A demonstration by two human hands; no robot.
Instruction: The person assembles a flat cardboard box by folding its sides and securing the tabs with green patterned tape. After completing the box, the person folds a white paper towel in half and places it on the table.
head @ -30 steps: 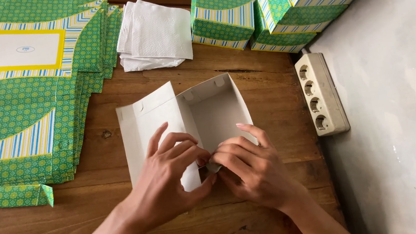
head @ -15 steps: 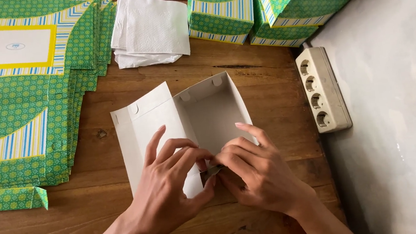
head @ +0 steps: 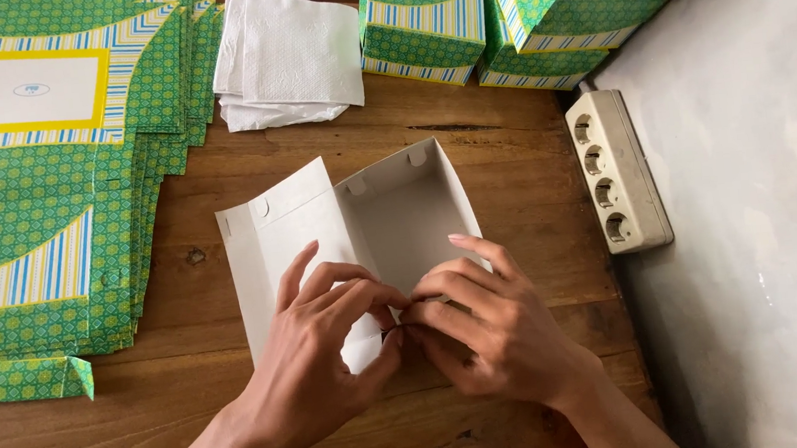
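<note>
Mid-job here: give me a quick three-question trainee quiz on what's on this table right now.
1. True or false: both hands are on the half-folded white box.
2. What lies between the flat green sheets and the folded green boxes? A) scissors B) white napkins C) tape
3. What sits at the table's right edge by the wall?

Key:
1. True: the left hand and right hand pinch its near corner.
2. B: the white napkins.
3. A beige power strip.

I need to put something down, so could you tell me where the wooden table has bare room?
Bare wood lies between the white napkin stack and the half-folded white cardboard box, and beside the beige power strip. The flat green cartons crowd the left.
</note>
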